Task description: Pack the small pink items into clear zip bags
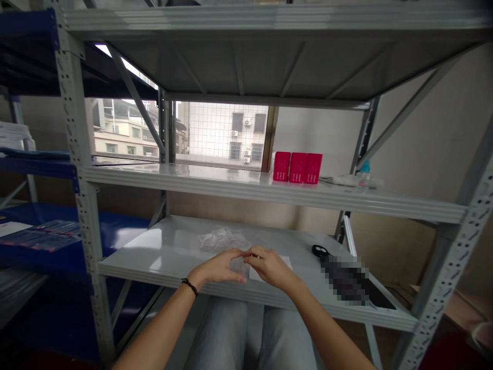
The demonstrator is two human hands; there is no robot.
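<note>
Above the front edge of the lower grey shelf, my two hands meet at the fingertips. My left hand curves around a small clear plastic bag, its thumb apart from the index finger. Opposite it, my right hand has its fingers closed at the bag's upper edge. A white card shows beneath my right hand; whether that hand touches it I cannot tell. Just behind my left hand lies a loose pile of clear plastic bags.
At the right of the lower shelf are a black tape roll and a dark, blurred-out item. The middle shelf above carries pink boxes and a blue-capped bottle. A perforated upright stands left, beside blue shelving.
</note>
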